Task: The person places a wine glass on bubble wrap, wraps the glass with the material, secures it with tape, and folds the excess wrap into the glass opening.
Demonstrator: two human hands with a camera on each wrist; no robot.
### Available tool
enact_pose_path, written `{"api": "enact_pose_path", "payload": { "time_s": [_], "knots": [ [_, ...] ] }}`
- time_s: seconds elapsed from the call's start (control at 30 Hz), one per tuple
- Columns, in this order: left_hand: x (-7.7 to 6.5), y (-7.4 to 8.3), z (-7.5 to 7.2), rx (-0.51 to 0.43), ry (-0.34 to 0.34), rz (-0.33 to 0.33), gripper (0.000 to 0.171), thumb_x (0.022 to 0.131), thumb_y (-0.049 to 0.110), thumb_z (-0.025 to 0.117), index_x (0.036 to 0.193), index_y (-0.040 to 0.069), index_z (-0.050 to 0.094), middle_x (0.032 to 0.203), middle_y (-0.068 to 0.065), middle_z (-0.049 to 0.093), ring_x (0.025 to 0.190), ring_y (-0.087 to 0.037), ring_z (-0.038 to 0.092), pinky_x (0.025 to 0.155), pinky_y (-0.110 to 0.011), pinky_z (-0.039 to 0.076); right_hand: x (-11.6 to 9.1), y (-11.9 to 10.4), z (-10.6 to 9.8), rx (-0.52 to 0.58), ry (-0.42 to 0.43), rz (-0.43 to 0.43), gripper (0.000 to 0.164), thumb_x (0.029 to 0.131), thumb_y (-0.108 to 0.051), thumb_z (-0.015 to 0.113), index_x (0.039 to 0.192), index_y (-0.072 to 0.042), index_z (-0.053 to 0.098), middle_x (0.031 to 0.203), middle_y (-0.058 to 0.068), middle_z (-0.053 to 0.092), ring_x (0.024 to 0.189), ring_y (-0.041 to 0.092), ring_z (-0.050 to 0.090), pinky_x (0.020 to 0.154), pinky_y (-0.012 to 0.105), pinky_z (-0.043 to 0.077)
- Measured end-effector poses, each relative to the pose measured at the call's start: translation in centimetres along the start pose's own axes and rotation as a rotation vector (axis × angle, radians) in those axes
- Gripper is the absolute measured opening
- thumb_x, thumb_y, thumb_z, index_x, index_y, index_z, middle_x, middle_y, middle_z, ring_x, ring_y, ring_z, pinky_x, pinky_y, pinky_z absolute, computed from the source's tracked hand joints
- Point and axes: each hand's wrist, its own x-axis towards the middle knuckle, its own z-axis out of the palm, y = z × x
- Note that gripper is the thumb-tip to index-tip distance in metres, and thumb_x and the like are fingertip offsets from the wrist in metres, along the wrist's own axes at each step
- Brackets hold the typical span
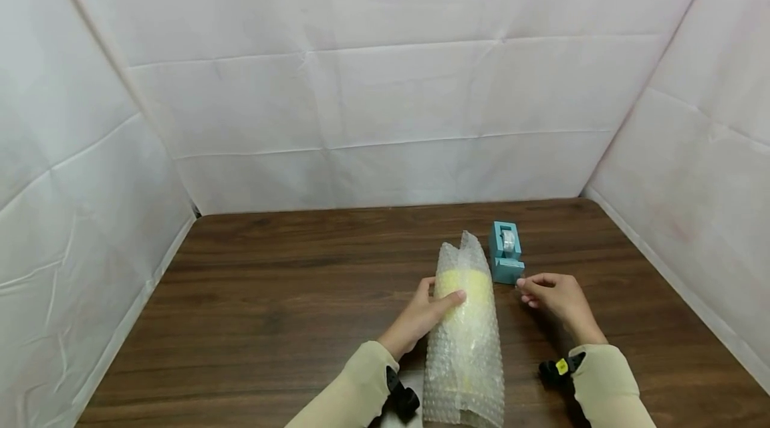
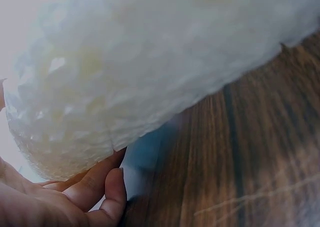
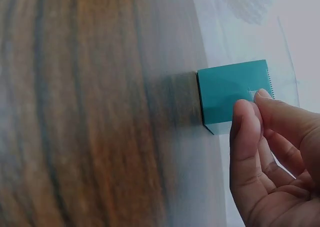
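A long bundle in bubble wrap [image 1: 466,348], with something yellow showing through near its far end, lies on the table. My left hand [image 1: 421,311] grips it from the left, thumb on top and fingers around its side. Beyond and to the right stands a blue-green tape dispenser [image 1: 506,270] with a roll of clear tape [image 1: 508,241]. Close to the dispenser's near end, my right hand [image 1: 559,297] pinches a small clear piece of tape [image 3: 253,94] between thumb and forefinger. In the right wrist view, the dispenser's toothed edge [image 3: 270,79] is just beyond the fingertips.
The dark wooden table [image 1: 289,307] extends far to the left of the bundle. A white flat thing [image 1: 414,381] lies partly hidden under my left wrist. White cloth walls [image 1: 385,100] enclose the table at the back and both sides.
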Motion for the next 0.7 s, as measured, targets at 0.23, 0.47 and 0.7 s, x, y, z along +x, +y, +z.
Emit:
{"api": "enact_pose_path", "payload": {
  "time_s": [0.23, 0.47, 0.7],
  "knots": [
    [-0.1, 0.1, -0.9, -0.010, 0.006, 0.002, 0.082, 0.076, 0.058, 0.062, 0.137, 0.017, 0.026, 0.108, -0.011, 0.052, 0.084, -0.022, 0.058, 0.068, -0.040, 0.048, 0.6, -0.2, 0.3, -0.003, 0.009, -0.001, 0.051, 0.080, -0.042, 0.066, 0.103, 0.003, 0.064, 0.075, 0.002, 0.068, 0.067, 0.011, 0.064, 0.061, 0.027, 0.052],
    [-0.1, 0.1, -2.0, 0.029, 0.060, 0.016, 0.086, 0.075, 0.060, 0.061, 0.139, 0.016, 0.025, 0.122, -0.014, 0.046, 0.097, -0.025, 0.055, 0.076, -0.044, 0.046, 1.1, -1.5, 0.9, 0.007, 0.003, -0.078, 0.052, 0.082, -0.044, 0.062, 0.102, 0.004, 0.063, 0.077, 0.004, 0.066, 0.068, 0.010, 0.062, 0.065, 0.029, 0.052],
    [-0.2, 0.1, -3.6, 0.052, 0.123, 0.024, 0.088, 0.075, 0.062, 0.060, 0.140, 0.015, 0.024, 0.125, -0.015, 0.045, 0.102, -0.027, 0.054, 0.078, -0.046, 0.045, 1.7, -3.0, 2.1, 0.000, 0.023, -0.179, 0.052, 0.084, -0.045, 0.059, 0.101, 0.004, 0.063, 0.086, 0.014, 0.065, 0.071, 0.017, 0.062, 0.066, 0.032, 0.052]
  ]
}}
